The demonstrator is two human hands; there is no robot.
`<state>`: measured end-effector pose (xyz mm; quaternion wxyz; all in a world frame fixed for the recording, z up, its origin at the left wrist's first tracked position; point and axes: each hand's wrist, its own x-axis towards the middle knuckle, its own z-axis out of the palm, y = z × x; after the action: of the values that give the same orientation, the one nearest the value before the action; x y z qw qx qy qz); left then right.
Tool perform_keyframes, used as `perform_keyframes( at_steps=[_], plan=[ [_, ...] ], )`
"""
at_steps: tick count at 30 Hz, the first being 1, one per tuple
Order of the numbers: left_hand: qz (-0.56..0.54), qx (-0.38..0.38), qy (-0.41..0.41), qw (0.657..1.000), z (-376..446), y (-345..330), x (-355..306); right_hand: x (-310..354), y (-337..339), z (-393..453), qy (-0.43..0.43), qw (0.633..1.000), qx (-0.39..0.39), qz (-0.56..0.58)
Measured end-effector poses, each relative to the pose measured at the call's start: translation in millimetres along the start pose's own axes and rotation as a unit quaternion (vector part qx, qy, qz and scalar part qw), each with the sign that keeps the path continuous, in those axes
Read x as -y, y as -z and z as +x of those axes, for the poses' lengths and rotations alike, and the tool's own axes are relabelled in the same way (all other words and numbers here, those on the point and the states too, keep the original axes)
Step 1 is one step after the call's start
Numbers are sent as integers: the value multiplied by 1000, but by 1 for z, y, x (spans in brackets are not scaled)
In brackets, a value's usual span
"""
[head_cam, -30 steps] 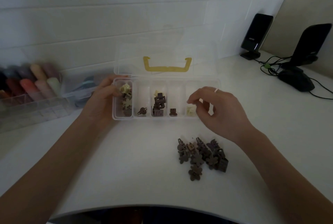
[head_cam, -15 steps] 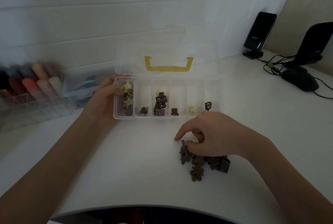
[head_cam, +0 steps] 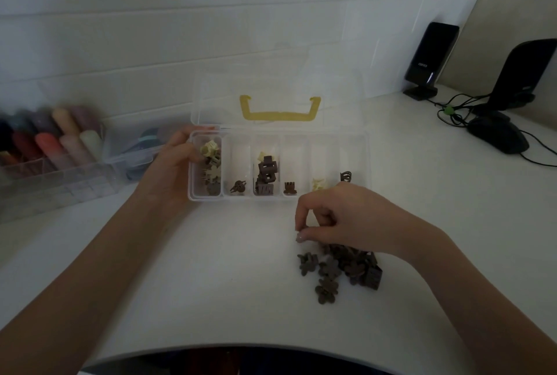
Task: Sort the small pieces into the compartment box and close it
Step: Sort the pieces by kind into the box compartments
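Right hand (head_cam: 349,221) pinching above loose pieces (head_cam: 340,269) — compartment box (head_cam: 278,197) just beyond, long axis left–right, left hand (head_cam: 173,169) gripping its left end.

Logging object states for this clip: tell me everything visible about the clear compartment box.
The compartment box looks like clear plastic, a long tray split into six side-by-side compartments. Its lid stands open behind, leaning toward the tiled wall, and bears a yellow handle. The box sits flat on the white table. All compartments hold small brown or cream clips; the leftmost and third hold the most. The left hand holds its left end. The right hand is in front of its right end; contact cannot be told.
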<state>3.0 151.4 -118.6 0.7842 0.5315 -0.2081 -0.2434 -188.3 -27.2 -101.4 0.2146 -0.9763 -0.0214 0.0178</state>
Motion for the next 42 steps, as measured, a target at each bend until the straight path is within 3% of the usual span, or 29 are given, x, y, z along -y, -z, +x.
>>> perform_keyframes(
  at_steps=[8,15,30,42],
  plan=[
    [-4,0,5,1000,0,0,0,2,-1,2,30,990,-132,48],
    [-7,0,4,1000,0,3,2,-13,11,0,-7,945,-309,106],
    [-3,-4,3,1000,-1,4,1,-8,-4,4,6,937,-349,-4],
    [1,-3,10,1000,-1,1,-1,-7,-7,7,3,935,-353,30]
  ],
)
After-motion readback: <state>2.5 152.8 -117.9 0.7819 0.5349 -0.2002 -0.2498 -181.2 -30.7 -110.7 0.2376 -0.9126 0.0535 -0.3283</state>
